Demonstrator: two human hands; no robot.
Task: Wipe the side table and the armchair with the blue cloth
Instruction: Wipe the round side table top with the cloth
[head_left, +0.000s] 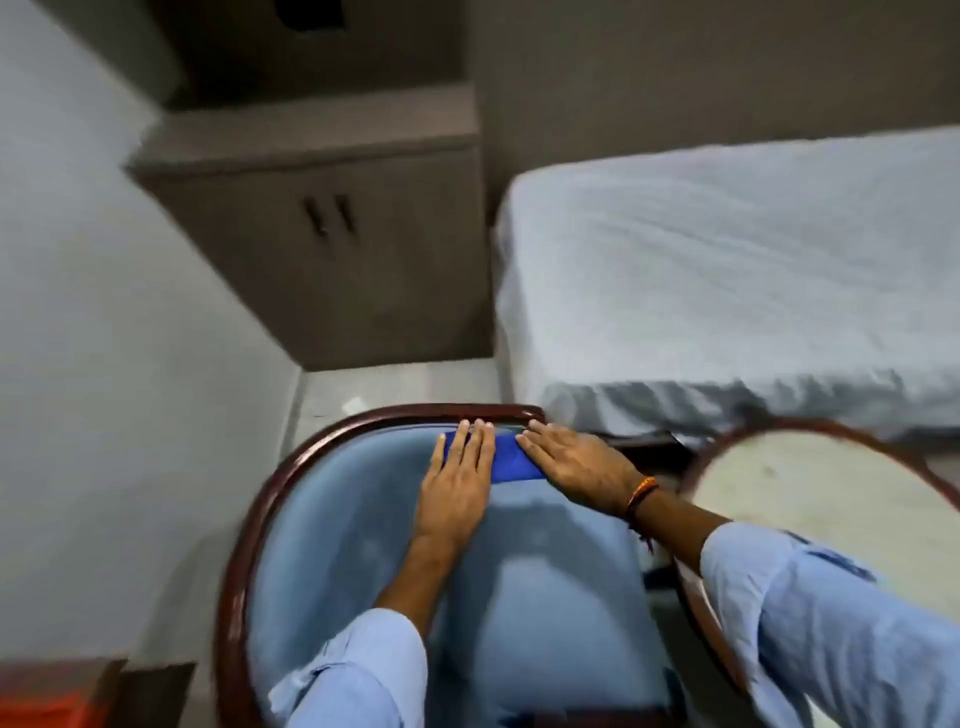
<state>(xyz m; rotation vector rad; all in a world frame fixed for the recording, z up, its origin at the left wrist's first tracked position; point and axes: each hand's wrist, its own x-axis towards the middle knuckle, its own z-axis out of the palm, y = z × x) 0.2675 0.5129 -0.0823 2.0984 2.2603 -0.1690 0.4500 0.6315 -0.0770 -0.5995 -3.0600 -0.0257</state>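
Both hands lie flat, palms down and fingers straight, pressing a folded bright blue cloth (506, 464) against the padded backrest of a pale blue upholstered armchair with a curved dark reddish wooden frame (270, 483). Nearest the viewer, at six o'clock, two light blue sleeves reach forward over the seat. The left hand (460, 475) covers the cloth's left end, its fingertips touching the wooden top rail at twelve o'clock of the chair. The right hand (576, 465), with a thin orange and dark thread band at the wrist, pins the cloth's right end, so only the strip between the hands shows. Neither hand is clenched; both are open and bearing down rather than gripping. Just beside the chair, at three o'clock, sits a round side table with a pale, mottled top and dark wooden rim (810, 488), touched by neither hand. Farther off, at one o'clock, is a bed under a wrinkled light grey sheet (727, 280); at eleven o'clock stands a grey-brown two-door cabinet (332, 244). The step in hand appears to be wiping the armchair's upper back. Next, the cloth likely needs sliding along the padding and rail with steady pressure; whether the table has been wiped cannot be told.
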